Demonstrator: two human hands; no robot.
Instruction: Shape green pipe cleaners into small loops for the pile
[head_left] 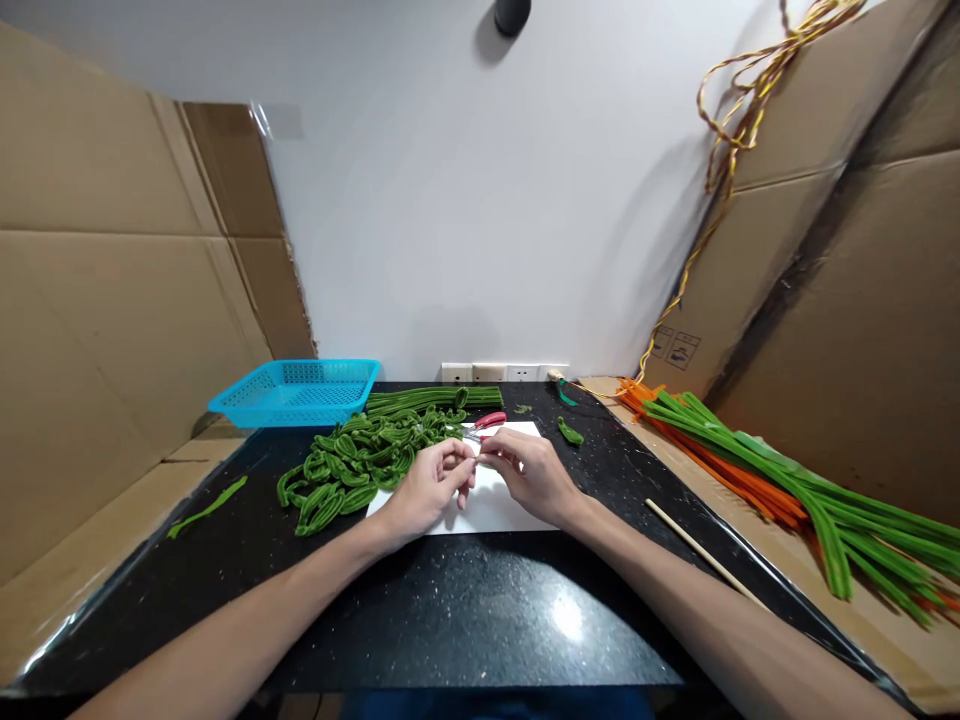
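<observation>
Over a white sheet (480,510) on the black table, my left hand (435,487) and my right hand (534,475) meet at the fingertips. Both are closed in a pinch, and whatever lies between the fingers is too small to make out. Red-handled pliers (491,421) rest just beyond my fingers, partly hidden by them. A heap of looped green fuzzy stems (352,460) lies beside my left hand. Behind it is a bundle of straight green stems (405,400).
A blue basket (300,415) stands at the back left. Green stems (810,490) and orange stems (742,485) lie on cardboard at the right, near a wooden stick (705,552). Cardboard walls flank both sides. A green piece (570,432) lies behind the right hand.
</observation>
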